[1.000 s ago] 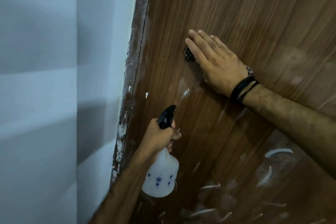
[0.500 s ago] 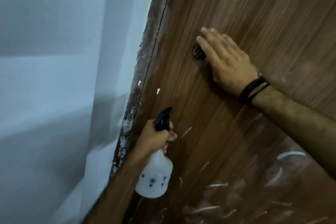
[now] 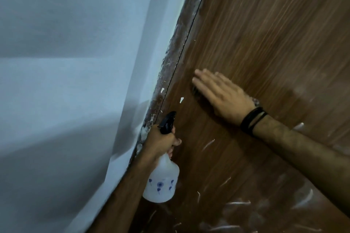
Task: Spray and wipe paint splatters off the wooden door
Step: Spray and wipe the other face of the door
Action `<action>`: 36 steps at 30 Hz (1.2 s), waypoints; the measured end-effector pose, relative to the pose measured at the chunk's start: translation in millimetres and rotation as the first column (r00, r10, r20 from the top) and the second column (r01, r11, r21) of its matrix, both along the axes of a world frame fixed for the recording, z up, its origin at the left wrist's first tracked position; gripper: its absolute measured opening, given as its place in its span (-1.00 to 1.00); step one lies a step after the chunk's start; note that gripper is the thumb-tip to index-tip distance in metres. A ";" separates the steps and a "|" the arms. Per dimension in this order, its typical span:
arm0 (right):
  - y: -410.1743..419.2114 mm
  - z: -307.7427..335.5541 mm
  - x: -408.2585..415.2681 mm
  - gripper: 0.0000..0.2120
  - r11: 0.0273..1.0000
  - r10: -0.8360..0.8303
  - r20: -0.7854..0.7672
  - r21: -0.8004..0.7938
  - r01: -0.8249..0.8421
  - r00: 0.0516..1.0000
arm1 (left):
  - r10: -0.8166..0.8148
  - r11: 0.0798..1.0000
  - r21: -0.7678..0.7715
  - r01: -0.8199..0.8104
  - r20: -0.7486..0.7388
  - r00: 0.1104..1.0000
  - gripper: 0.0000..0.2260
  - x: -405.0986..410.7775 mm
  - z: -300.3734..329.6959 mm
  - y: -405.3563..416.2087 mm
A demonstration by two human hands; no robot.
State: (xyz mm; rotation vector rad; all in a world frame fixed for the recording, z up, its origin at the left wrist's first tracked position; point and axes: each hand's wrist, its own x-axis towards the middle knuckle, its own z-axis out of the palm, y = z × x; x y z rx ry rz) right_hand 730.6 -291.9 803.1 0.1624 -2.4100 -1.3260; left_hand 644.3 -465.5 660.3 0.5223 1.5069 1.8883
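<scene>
The wooden door (image 3: 265, 34) fills the right side of your view, its brown grain running up and down, with white paint splatters (image 3: 208, 144) streaked across its lower part and one small white fleck (image 3: 181, 99) near its left edge. Your right hand (image 3: 223, 98) lies flat on the door just right of that fleck, fingers straight and close together, pressing a dark scrubbing pad (image 3: 195, 91) against the wood; only a sliver of the pad shows under your fingertips, and the hand is blurred. Black bands (image 3: 252, 120) circle that wrist.

Below the fleck, your left hand (image 3: 161, 143) holds the spray bottle (image 3: 162, 183) with its grip clamped round the neck, fingers curled under the black trigger head (image 3: 167, 122). The bottle is translucent white with small blue flower marks and hangs just in front of the door's lower left part; you cannot tell whether it touches the wood.

Left of the door runs the dark door frame (image 3: 170, 66), crusted with white paint along its length. Beyond the frame stands a plain pale wall (image 3: 75, 62).
</scene>
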 end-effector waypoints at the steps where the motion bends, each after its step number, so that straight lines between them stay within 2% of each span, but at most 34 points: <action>1: -3.3 11.2 -7.1 -0.35 0.999 -0.005 -0.067 -0.034 0.003 0.998 | -0.001 1.000 0.005 0.001 0.001 1.000 -0.80 -0.3 1.2 0.2; 3: -10.3 23.0 -19.4 -0.33 0.997 -0.017 -0.160 -0.073 0.005 0.987 | -0.019 1.000 0.022 0.019 0.003 1.000 -0.81 0.3 2.6 -0.6; 6: -10.5 7.1 -31.6 -0.34 0.999 0.007 -0.154 -0.045 -0.014 0.988 | -0.053 0.998 0.027 0.054 -0.017 0.998 -0.81 -1.2 1.9 -2.4; 9: -7.3 -34.9 -36.6 -0.41 0.996 0.065 0.016 0.052 -0.066 0.998 | -0.047 0.999 0.008 0.047 0.005 0.999 -0.80 -3.0 -2.9 -5.5; 12: -7.7 -70.9 -32.8 -0.45 0.994 0.037 0.211 0.093 -0.058 0.977 | -0.024 1.000 -0.005 0.024 0.012 1.000 -0.81 -4.4 -8.7 -13.3; 14: -8.1 -65.7 -32.7 -0.45 0.994 0.041 0.234 0.085 -0.062 0.971 | -0.010 1.000 0.000 0.010 0.013 1.000 -0.82 -7.7 -12.7 -18.1; 16: -10.5 -37.7 -40.7 -0.43 0.996 0.073 0.131 0.040 -0.079 0.989 | -0.017 1.000 -0.001 0.017 0.001 1.000 -0.81 -11.0 -14.3 -21.5; 19: -17.5 10.9 -56.1 -0.35 0.998 0.057 -0.119 -0.031 -0.061 0.991 | -0.043 0.999 0.002 0.043 -0.005 0.999 -0.81 -12.0 -12.8 -21.6; 21: -20.2 21.1 -60.2 -0.32 0.999 0.030 -0.165 -0.033 -0.036 0.986 | -0.058 0.998 0.011 0.058 -0.004 0.998 -0.81 -10.8 -10.9 -20.4; 23: -17.9 10.0 -59.5 -0.39 0.998 0.058 -0.119 0.002 -0.058 0.991 | -0.060 0.998 0.020 0.060 -0.001 0.998 -0.80 -10.3 -11.3 -20.1; 26: -11.4 -34.8 -50.1 -0.42 0.990 0.100 0.044 0.093 -0.104 0.994 | -0.059 0.998 0.026 0.059 0.016 0.998 -0.80 -7.8 -13.3 -22.8; 28: -9.2 -68.2 -40.3 -0.46 0.986 0.083 0.175 0.128 -0.106 0.981 | -0.064 0.998 0.022 0.064 0.019 0.998 -0.80 -5.4 -14.5 -25.2; 30: -7.3 -82.2 -30.2 -0.48 0.986 0.039 0.236 0.146 -0.075 0.971 | -0.084 0.996 0.011 0.083 0.007 0.996 -0.81 -1.3 -13.7 -27.5; 32: -5.0 -71.2 -23.6 -0.48 0.991 0.042 0.175 0.118 -0.063 0.984 | -0.105 0.994 0.006 0.105 -0.003 0.994 -0.81 2.6 -11.4 -26.9; 36: -4.8 -24.7 2.4 -0.44 0.998 0.025 -0.127 -0.048 -0.031 0.992 | -0.133 0.991 0.005 0.134 -0.015 0.991 -0.81 12.9 -2.5 -14.6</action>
